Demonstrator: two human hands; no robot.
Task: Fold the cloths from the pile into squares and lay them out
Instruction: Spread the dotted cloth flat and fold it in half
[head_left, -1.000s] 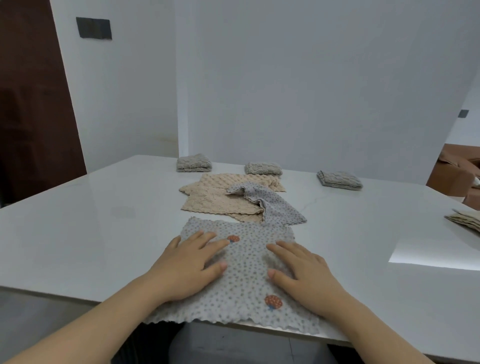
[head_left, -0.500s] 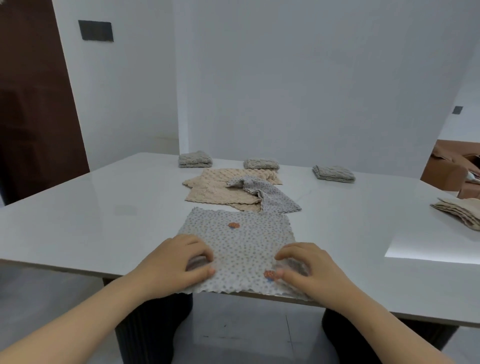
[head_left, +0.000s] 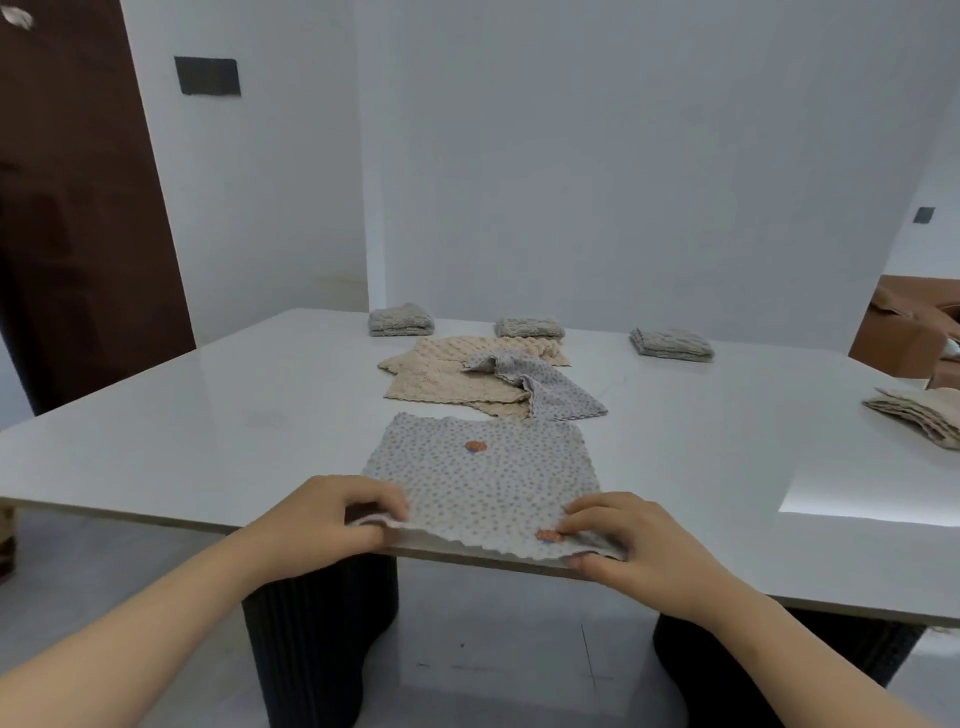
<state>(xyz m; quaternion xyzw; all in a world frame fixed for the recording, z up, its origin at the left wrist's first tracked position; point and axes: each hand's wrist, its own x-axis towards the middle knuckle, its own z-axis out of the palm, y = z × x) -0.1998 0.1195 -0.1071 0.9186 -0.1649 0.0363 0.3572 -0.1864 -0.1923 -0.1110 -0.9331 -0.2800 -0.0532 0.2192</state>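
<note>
A grey dotted cloth (head_left: 483, 478) with small orange motifs lies spread flat at the table's near edge. My left hand (head_left: 332, 514) pinches its near left corner, and my right hand (head_left: 628, 540) pinches its near right corner, both at the table edge. Behind it sits the pile: beige cloths (head_left: 447, 374) with a crumpled grey dotted cloth (head_left: 540, 384) on top. Three folded grey squares are laid along the far edge: a left one (head_left: 401, 319), a middle one (head_left: 529, 328) and a right one (head_left: 671, 344).
The white table (head_left: 208, 415) carries a stack of folded beige cloths (head_left: 919, 415) at its right edge. A dark ribbed table base (head_left: 317, 623) stands below. A brown door is at the left, brown furniture (head_left: 904, 327) at the far right.
My hands slid back from the middle of the dotted cloth to its near edge and closed on the two near corners. The view tilted up and back.
</note>
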